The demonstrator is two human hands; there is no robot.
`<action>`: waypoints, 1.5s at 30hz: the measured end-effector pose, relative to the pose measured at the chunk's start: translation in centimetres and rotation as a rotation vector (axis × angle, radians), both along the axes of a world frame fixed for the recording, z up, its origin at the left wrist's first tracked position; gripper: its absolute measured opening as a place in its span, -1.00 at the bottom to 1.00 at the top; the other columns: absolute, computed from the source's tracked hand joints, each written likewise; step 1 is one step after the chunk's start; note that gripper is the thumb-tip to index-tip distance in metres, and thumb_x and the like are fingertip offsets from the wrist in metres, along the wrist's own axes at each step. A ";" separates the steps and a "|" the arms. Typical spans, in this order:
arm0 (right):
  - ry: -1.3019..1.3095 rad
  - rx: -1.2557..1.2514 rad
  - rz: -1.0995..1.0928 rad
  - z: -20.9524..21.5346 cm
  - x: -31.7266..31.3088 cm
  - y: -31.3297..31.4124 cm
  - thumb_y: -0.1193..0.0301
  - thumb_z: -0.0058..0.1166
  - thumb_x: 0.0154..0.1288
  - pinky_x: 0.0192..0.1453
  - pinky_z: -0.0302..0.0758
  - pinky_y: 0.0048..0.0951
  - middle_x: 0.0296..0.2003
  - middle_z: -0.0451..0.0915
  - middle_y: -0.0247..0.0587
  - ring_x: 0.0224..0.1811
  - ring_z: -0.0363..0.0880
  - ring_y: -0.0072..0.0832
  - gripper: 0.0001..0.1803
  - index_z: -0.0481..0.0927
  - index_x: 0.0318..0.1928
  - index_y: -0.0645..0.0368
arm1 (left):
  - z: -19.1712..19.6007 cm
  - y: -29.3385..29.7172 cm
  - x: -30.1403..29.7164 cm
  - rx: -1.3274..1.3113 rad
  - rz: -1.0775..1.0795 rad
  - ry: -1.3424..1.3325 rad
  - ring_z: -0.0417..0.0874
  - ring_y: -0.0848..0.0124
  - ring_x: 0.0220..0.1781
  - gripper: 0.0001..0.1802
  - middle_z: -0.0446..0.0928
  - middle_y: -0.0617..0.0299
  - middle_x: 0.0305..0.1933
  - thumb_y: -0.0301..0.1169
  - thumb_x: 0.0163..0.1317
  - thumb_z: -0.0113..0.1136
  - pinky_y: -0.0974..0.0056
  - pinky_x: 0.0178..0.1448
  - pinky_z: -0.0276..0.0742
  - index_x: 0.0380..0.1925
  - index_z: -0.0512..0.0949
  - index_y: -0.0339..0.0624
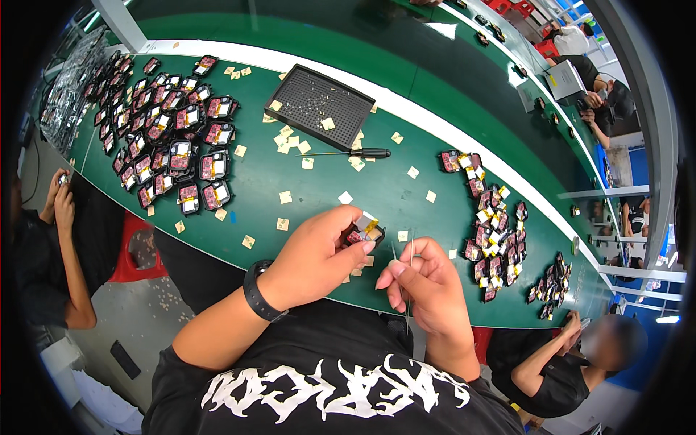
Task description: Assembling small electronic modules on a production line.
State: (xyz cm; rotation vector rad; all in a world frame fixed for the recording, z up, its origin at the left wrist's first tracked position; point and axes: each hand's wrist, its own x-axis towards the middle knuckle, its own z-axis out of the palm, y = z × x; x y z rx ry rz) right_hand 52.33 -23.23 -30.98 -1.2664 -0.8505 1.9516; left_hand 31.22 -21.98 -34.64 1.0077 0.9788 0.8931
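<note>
Green tabletop, frame centre: left hand pinched small red-black module by its edges; right hand gripped tweezers. Module looked light, rigid, fragile; best held at the rim.

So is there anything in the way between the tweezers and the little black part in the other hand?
Nothing visible. The left hand holds the small black part up, and the tweezers in the right hand point up just beside it, with only open air between them.
</note>
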 end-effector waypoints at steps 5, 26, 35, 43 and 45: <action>0.036 -0.057 0.044 -0.5 -1.2 0.6 0.61 0.02 0.49 -0.62 0.34 -0.62 -0.40 0.67 -0.02 -0.63 0.49 -0.62 -0.84 0.32 -0.17 0.13 | 0.1 -0.6 -0.6 0.187 -0.109 0.138 0.64 0.56 -0.21 -0.75 0.61 0.24 -0.18 -0.59 0.43 0.10 0.39 -0.16 0.59 0.08 0.48 -0.36; -0.516 0.246 0.270 1.0 -2.6 0.2 0.47 0.15 0.49 -0.52 0.18 -0.65 -0.51 0.55 -0.42 -0.56 0.30 -0.85 -0.70 0.39 0.12 0.23 | 1.2 -1.6 -1.2 0.001 -0.036 -0.040 0.63 0.54 -0.26 -0.71 0.65 0.20 -0.15 -0.48 0.51 0.07 0.39 -0.16 0.61 0.12 0.53 -0.42; -0.144 0.235 -0.086 -0.5 -1.9 -0.9 0.55 0.24 0.40 -0.47 0.26 -0.66 -0.39 0.56 -0.40 -0.49 0.37 -0.77 -0.67 0.52 0.12 0.18 | 0.8 -2.1 -0.9 0.165 0.122 0.125 0.69 0.52 -0.28 -0.74 0.64 0.16 -0.20 -0.52 0.46 0.12 0.39 -0.20 0.63 0.08 0.54 -0.40; -0.754 0.838 0.161 1.0 -2.4 1.4 0.58 0.36 0.25 -0.43 0.41 -0.57 -0.40 0.61 -0.31 -0.49 0.50 -0.63 -0.82 0.71 -0.14 0.26 | 0.7 -2.1 0.0 0.312 0.167 0.205 0.57 0.23 -0.47 -0.82 0.58 0.07 -0.37 -0.54 0.34 0.17 0.21 -0.35 0.45 -0.08 0.57 -0.32; -0.763 0.759 0.172 1.1 -2.6 0.9 0.58 0.36 0.25 -0.41 0.46 -0.55 -0.41 0.62 -0.28 -0.50 0.53 -0.60 -0.86 0.71 -0.18 0.27 | 0.7 -2.2 -0.4 0.241 0.091 0.237 0.69 0.50 -0.32 -0.79 0.66 0.13 -0.20 -0.61 0.36 0.15 0.40 -0.25 0.59 -0.03 0.60 -0.41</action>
